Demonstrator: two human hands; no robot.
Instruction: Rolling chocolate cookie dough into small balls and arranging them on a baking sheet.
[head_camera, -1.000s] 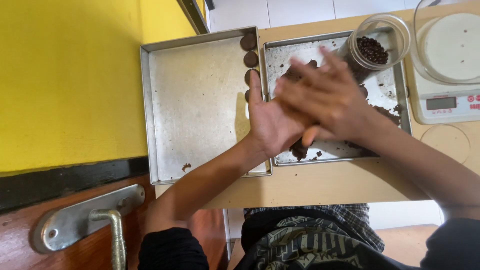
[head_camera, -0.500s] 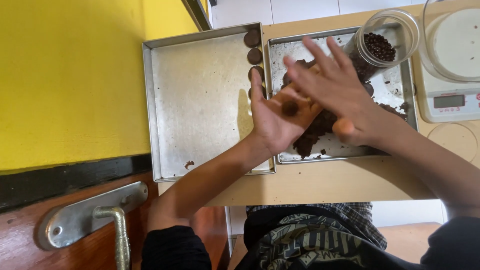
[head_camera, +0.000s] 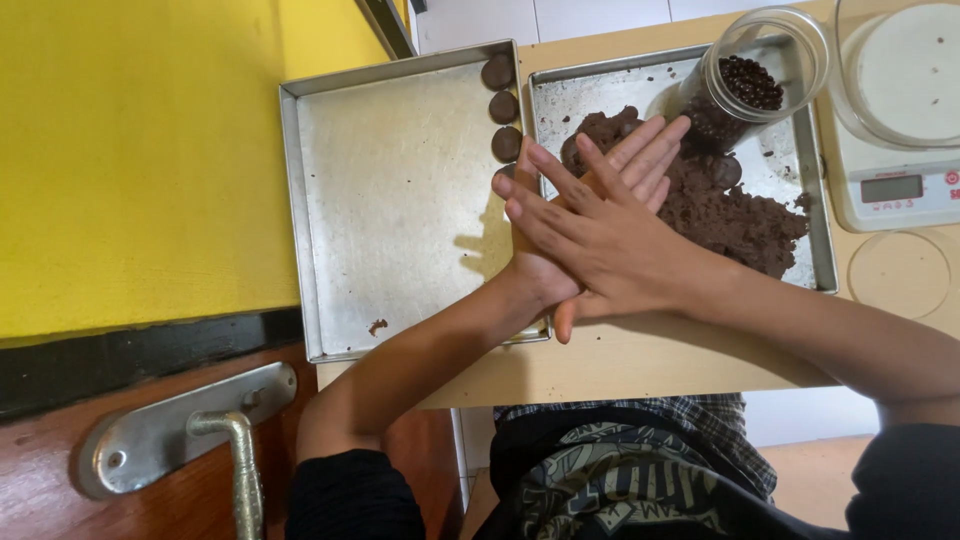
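Note:
My right hand (head_camera: 600, 240) lies flat on top of my left hand (head_camera: 648, 152), palms pressed together over the gap between two metal trays. A small piece of brown dough seen between the palms a moment ago is now hidden. Behind the hands, a heap of dark brown dough (head_camera: 735, 215) fills the right tray (head_camera: 822, 215). Three round dough balls (head_camera: 503, 107) stand in a column along the right side of the left tray (head_camera: 400, 200), close to my fingertips.
A clear jar of small dark chocolate pieces (head_camera: 755, 75) leans on the right tray's far corner. A white kitchen scale (head_camera: 900, 190) with a clear bowl stands at the right. The trays rest on a wooden table (head_camera: 620, 365). A yellow wall (head_camera: 130, 150) and a metal door handle (head_camera: 235, 440) lie left.
My right hand has slid back across my left palm and now covers it fully. The dough piece that showed between the hands half a second ago is out of sight.

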